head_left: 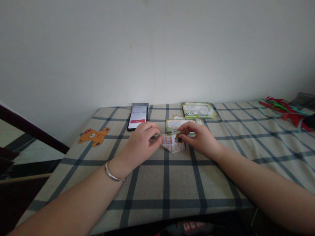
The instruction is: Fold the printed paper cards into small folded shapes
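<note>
My left hand [141, 142], with a silver bangle at the wrist, pinches the left end of a small folded printed paper [172, 147]. My right hand [201, 139] grips the same paper near its right side, thumb and fingers closed together. The paper shows orange and white print and a pointed lower edge, and a small dark picture lies by my right thumb. Just behind it are green-bordered printed leaflets [173, 124], partly hidden by my right hand. Farther back sits another pile of similar leaflets [197, 110].
A phone [138, 118] showing a timer lies behind my left hand. A teddy bear cutout [94, 136] is at the left on the checked tablecloth [152, 183]. Red and green straps [286, 111] are heaped at the far right. A white wall [152, 52] rises behind the table.
</note>
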Demonstrator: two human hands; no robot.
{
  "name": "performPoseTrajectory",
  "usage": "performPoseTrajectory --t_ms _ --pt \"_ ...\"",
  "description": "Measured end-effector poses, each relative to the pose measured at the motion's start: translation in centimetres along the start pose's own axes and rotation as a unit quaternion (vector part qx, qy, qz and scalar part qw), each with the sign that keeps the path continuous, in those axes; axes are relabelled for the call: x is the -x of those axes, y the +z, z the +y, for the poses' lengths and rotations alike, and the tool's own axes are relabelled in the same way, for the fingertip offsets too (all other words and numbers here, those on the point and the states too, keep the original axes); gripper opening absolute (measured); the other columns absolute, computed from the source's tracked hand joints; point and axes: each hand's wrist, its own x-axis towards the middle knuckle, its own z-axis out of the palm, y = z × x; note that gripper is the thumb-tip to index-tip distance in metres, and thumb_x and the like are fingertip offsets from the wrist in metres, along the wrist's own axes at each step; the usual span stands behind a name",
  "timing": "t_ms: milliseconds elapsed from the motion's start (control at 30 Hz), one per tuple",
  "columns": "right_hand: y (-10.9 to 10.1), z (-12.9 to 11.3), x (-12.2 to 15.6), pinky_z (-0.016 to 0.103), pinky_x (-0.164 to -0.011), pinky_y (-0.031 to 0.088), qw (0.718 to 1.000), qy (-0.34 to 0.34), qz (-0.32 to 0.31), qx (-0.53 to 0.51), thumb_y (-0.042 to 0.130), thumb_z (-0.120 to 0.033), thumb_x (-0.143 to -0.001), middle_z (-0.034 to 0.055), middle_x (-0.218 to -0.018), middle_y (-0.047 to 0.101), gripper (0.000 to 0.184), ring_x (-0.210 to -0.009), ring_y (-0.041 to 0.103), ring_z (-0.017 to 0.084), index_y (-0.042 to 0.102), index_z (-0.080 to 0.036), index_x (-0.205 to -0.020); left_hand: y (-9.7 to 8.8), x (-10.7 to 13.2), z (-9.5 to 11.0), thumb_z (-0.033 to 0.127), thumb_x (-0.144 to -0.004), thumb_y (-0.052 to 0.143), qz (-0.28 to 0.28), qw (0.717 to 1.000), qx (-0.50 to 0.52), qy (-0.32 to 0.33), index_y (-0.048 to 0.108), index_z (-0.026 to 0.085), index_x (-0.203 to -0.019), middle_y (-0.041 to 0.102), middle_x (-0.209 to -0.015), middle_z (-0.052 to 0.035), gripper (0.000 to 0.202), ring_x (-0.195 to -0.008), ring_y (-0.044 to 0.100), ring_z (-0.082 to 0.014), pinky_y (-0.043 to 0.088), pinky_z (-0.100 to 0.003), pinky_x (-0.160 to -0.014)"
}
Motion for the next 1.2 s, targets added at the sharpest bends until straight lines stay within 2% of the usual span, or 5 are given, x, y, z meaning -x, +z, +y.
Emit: performPoseTrajectory --t_ms 267,433,733,967,1200 --pt "-0.1 0.3 -0.3 0.028 -0.065 0.047 0.996 0.022 -0.022 0.082 0.063 -0.020 -0.080 0.0013 -0.080 0.068 0.015 -0.070 0.059 0.014 0.066 -0.020 -0.095 0.9 0.3 -0.6 0.016 -0.085 0.059 -0.065 0.998 -0.009 0.022 0.053 0.020 -0.125 0.059 -0.123 -0.0059 0.040 -0.117 0.051 -0.0204 0.042 -0.043 -0.103" --pt "-0.3 0.3 -0.5 0.031 -0.070 0.043 0.981 -0.012 -0.042 0.189 0.065 -0.022 -0.079 0.0022 -0.080 0.068 0.014 -0.077 0.059 0.019 0.067 -0.021 -0.093 0.6 0.3 -0.2 0.016 -0.087 0.057 -0.110 0.989 -0.027 0.092 0.061 0.023 -0.117 0.056 -0.128 -0.0059 0.031 -0.121 0.047 -0.0221 0.042 -0.045 -0.104" --pt "-0.3 0.7 -0.5 0.028 -0.067 0.043 0.984 0.006 -0.052 0.171 0.062 -0.023 -0.081 0.0013 -0.079 0.069 0.012 -0.074 0.060 0.016 0.066 -0.021 -0.092 1.0 0.7 -0.2 0.019 -0.088 0.058 -0.148 0.971 -0.070 0.173 0.067 0.026 -0.107 0.061 -0.125 -0.0016 0.023 -0.120 0.047 -0.0236 0.042 -0.045 -0.102" --pt "-0.2 1.0 -0.6 0.029 -0.070 0.047 0.989 0.008 -0.066 0.130 0.062 -0.021 -0.081 0.0015 -0.087 0.070 0.016 -0.077 0.060 0.017 0.067 -0.021 -0.095 0.8 0.6 -0.1 0.021 -0.085 0.062 -0.150 0.974 -0.083 0.149 0.066 0.025 -0.110 0.062 -0.123 -0.0029 0.026 -0.118 0.049 -0.0236 0.041 -0.045 -0.103" --pt "-1.1 1.1 -0.6 0.039 -0.093 0.044 0.980 -0.071 -0.110 0.152 0.073 -0.024 -0.073 0.0058 -0.109 0.068 0.040 -0.104 0.058 0.023 0.064 -0.021 -0.112 0.5 0.5 -0.2 0.023 -0.087 0.060 -0.181 0.977 -0.078 0.085 0.063 0.027 -0.117 0.060 -0.126 -0.0026 0.031 -0.115 0.052 -0.0232 0.042 -0.045 -0.100"
